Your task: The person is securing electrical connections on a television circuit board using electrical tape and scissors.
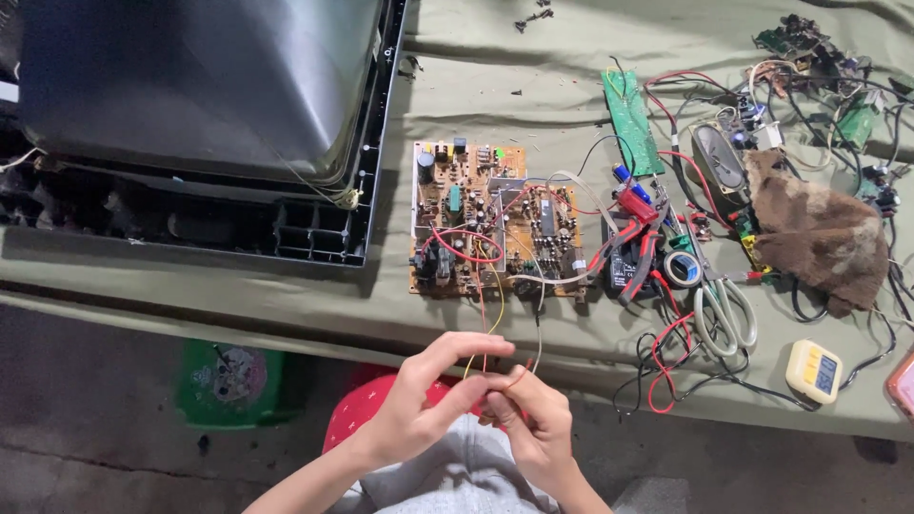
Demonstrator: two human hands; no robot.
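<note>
Where they meet below the circuit board (495, 219), left hand (414, 405) and right hand (533, 419) pinch thin wires (487, 319)

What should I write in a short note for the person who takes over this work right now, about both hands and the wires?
Left hand: in front of the table edge, fingers pinching the thin wires.
Right hand: pressed against the left, gripping the same wire ends.
The wires run up to the brown circuit board on the green cloth.
Scissors, black tape roll and red-handled pliers lie right of the board.
Done: board out of the television shell.
Left: wire ends are in the fingers, not taped.
</note>
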